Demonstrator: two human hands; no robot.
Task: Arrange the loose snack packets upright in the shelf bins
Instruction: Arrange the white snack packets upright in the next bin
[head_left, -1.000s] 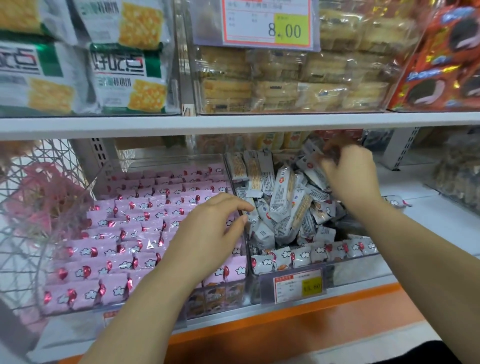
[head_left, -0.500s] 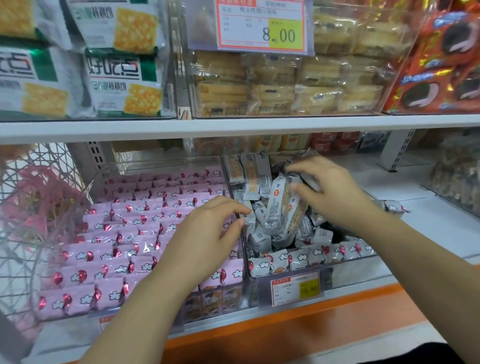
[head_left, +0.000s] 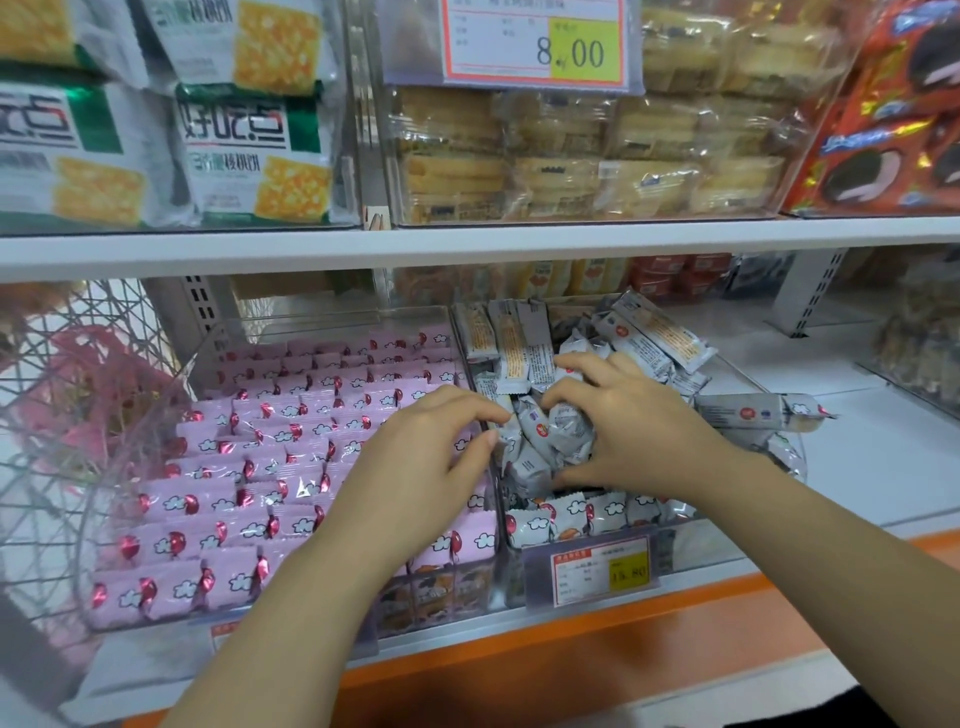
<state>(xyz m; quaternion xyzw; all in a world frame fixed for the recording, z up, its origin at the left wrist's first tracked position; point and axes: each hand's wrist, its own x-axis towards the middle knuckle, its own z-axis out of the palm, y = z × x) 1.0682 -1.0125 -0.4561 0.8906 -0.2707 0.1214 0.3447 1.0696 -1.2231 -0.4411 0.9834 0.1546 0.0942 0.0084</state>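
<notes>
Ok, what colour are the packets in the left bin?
The packets are pink, with white cloud shapes and red marks, seen best in the head view.

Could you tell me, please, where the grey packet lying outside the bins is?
In the head view the grey packet lies on the white shelf, right of centre, just past the right wall of the grey-packet bin, beyond the right hand.

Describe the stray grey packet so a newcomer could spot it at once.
Start at the lower shelf, then the clear bin heaped with grey packets, right of the pink packets. The stray packet lies flat at that bin's right edge, pointing out over bare shelf instead of jumbled inside.
</notes>
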